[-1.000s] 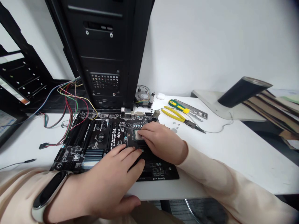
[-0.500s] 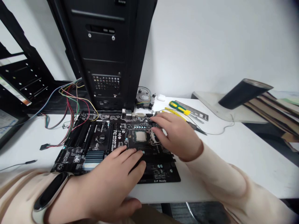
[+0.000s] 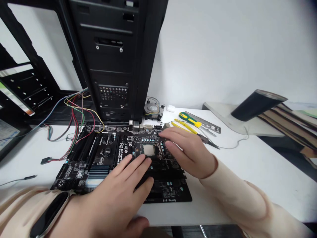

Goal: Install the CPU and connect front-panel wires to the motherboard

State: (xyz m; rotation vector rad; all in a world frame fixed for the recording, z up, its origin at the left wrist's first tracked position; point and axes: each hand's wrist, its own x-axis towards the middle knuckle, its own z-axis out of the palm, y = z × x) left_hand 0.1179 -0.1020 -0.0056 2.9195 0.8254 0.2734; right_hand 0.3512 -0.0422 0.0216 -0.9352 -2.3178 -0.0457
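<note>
- A black rectangular motherboard with white lettering (image 3: 170,195) lies flat on a white tabletop (image 3: 260,172).
- A square silver-topped processor (image 3: 149,150) sits in its socket, uncovered.
- The left hand (image 3: 119,195), fingers spread, lies over the board's near part; a dark-screened wristband (image 3: 49,213) circles its wrist.
- The right hand (image 3: 190,152) has bent fingers beside the thin metal socket frame (image 3: 160,150); contact is unclear.
- Behind the board stands a black metal computer case (image 3: 111,72), with thin multicoloured cables (image 3: 80,110) at its left.
- Right of it are a round grey cooling fan (image 3: 152,109), a green-and-yellow screwdriver (image 3: 190,119) and yellow-handled pliers (image 3: 185,127).
</note>
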